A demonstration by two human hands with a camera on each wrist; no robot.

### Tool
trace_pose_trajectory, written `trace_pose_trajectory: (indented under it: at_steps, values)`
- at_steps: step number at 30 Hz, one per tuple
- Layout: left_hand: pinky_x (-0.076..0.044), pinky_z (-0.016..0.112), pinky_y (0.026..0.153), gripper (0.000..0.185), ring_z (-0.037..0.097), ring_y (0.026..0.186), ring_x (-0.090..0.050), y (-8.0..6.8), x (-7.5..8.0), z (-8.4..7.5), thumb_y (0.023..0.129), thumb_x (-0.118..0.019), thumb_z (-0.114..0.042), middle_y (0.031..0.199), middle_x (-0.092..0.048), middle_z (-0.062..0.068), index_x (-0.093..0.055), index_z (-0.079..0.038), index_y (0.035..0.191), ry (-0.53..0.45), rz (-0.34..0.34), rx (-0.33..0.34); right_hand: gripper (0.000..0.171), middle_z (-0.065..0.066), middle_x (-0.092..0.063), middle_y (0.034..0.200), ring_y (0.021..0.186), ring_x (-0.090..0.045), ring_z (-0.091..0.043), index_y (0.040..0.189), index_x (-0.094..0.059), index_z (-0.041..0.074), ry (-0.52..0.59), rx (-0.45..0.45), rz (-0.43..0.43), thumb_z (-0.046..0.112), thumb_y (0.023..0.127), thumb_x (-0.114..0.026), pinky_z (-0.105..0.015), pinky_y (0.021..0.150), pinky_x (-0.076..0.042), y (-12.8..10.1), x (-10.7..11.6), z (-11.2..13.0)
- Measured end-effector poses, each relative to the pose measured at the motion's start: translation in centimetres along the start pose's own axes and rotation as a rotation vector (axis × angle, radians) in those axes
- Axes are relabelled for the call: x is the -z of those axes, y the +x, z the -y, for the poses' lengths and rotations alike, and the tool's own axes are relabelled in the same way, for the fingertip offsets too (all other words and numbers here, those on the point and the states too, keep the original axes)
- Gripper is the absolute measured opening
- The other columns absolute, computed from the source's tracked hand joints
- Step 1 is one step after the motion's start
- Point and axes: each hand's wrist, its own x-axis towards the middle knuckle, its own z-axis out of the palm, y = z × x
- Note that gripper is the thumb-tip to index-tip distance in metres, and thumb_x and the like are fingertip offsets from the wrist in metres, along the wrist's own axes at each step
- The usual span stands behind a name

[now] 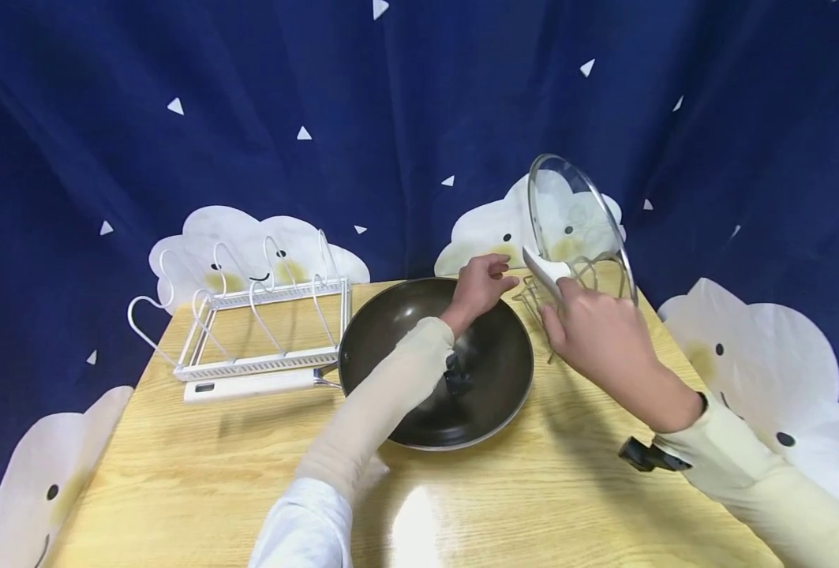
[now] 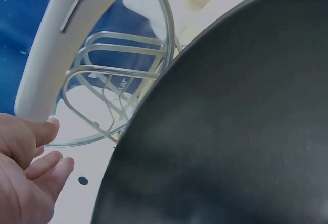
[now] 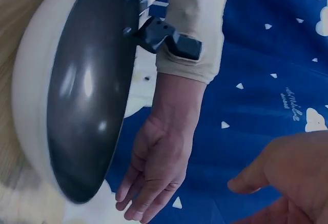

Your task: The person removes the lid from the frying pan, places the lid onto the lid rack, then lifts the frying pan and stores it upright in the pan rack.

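Beside the dark wok [image 1: 462, 394], a clear glass lid [image 1: 575, 221] stands upright.

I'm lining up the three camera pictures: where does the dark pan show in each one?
Head: the dark pan lies mid-table, under the left hand.
Left wrist: it fills the right and lower part.
Right wrist: it stands on edge at the left.
Shared landmark: the left hand.

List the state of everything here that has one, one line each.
Clear glass lid with white handle: upright on edge, in small wire holder.
Dark round wok: flat on table, empty.
White wire rack: empty.
Left hand: open, holding nothing.
Right hand: grips lid handle.
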Motion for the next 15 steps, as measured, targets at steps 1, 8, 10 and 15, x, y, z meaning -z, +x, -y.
trace_pose_trajectory:
  at_steps: [1,8,10,15]
  values:
    - [-0.052,0.025,0.097,0.045,0.026,0.116,-0.069,-0.3,0.5,-0.1,0.093,-0.076,-0.016,0.124,-0.072,0.012,-0.065,-0.006,0.135,0.004,0.002,-0.003,0.03,-0.021,-0.06,0.06,0.055,-0.06,-0.047,0.092,-0.061,-0.005,0.019,-0.001,0.017,0.024,0.092,-0.066,-0.062,0.048,-0.044,0.0,0.2,0.1]
    - [-0.051,0.027,0.1,0.045,0.027,0.119,-0.067,-2.5,3.2,-0.4,0.094,-0.075,-0.022,0.128,-0.071,0.012,-0.065,-0.005,0.134,-0.011,0.017,-0.031,0.042,-0.017,-0.068,0.074,0.067,-0.066,-0.04,0.124,-0.066,-0.001,0.201,-0.017,0.095,0.028,0.094,-0.07,-0.059,0.056,-0.046,0.2,0.1,0.7]
    - [-0.051,0.027,0.1,0.045,0.025,0.119,-0.067,-3.3,3.9,-0.5,0.094,-0.074,-0.024,0.129,-0.07,0.012,-0.065,-0.006,0.134,-0.007,0.023,-0.042,0.045,-0.016,-0.07,0.078,0.07,-0.067,-0.036,0.128,-0.065,-0.002,0.253,-0.026,0.103,0.029,0.095,-0.07,-0.056,0.059,-0.049,0.1,-0.2,0.9]
    - [-0.048,0.029,0.104,0.047,0.017,0.122,-0.065,-5.6,5.7,-0.6,0.096,-0.07,-0.033,0.135,-0.068,0.006,-0.064,-0.012,0.138,0.078,0.018,-0.064,0.047,-0.019,-0.074,0.092,0.079,-0.07,-0.036,0.132,-0.062,0.002,0.334,-0.071,0.104,0.031,0.096,-0.07,-0.055,0.064,-0.051,-0.2,-1.2,1.1]
